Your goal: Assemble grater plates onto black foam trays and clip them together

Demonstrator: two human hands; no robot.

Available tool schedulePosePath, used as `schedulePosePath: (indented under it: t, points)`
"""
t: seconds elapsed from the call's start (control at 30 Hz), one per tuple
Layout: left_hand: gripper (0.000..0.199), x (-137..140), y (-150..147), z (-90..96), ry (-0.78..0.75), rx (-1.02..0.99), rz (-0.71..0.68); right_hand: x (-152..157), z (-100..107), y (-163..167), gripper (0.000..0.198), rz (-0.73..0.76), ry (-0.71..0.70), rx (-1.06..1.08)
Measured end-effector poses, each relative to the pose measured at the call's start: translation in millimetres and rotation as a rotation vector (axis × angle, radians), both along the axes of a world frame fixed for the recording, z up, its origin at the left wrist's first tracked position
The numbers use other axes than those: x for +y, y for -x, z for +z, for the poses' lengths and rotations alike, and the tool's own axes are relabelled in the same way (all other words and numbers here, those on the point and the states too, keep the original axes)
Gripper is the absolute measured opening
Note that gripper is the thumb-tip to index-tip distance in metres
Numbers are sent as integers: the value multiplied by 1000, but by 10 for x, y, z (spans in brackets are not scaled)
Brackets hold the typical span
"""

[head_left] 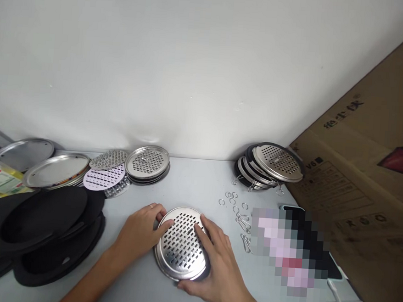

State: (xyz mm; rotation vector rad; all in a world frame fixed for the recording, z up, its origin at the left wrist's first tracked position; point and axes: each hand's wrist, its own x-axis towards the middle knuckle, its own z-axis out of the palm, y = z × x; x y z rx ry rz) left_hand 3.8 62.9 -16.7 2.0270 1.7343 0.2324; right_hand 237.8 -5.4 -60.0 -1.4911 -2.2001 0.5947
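A round perforated metal grater disc [182, 241] with a rolled rim lies in front of me at the table's near middle. My left hand [142, 232] grips its upper left rim, the thumb lying on the holes and the fingers curled round the edge. Around the right side is my right hand [219, 262], with fingertips on the top face and upper right rim and the thumb at the lower edge. A dark edge shows under the disc near my right palm. What lies beneath the disc is mostly hidden.
Left are black round covers [45, 218], plain metal rims [57, 171], loose grater plates [105, 176] and a stack of framed graters [147, 163]. Right are stacked graters with clips [273, 163], small rings [232, 200], wire clips [244, 223], a blurred phone [333, 266] and a cardboard box [365, 181].
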Motion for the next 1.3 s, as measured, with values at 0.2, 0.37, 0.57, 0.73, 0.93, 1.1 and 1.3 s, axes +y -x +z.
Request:
schedulePosePath:
  t: [0.2, 0.37, 0.57, 0.73, 0.93, 1.1, 1.3]
  points:
    - [18, 16, -14, -23, -5, -34, 22, 30, 0, -5, 117, -2, 6, -46]
    - [20, -42, -30, -47, -82, -7, 14, 47, 8, -3, 113, 2, -4, -80]
    - [70, -310, -155, -202, -333, 44, -230, 23, -6, 1, 110, 42, -26, -121]
    - [87, -449, -231, -323, -363, 106, -376, 33, 1, 9, 114, 50, -34, -126]
    - [89, -399, -232, -337, -330, 104, -387, 46, 31, 29, 115, 1, 4, -90]
    - [76, -432, -249, -336, -430, 59, -293, 21, 60, 15, 116, -32, 51, -26]
    - [49, -498, 494, 118, -598, 184, 183, 40, 84, 40, 74, -253, 83, 73]
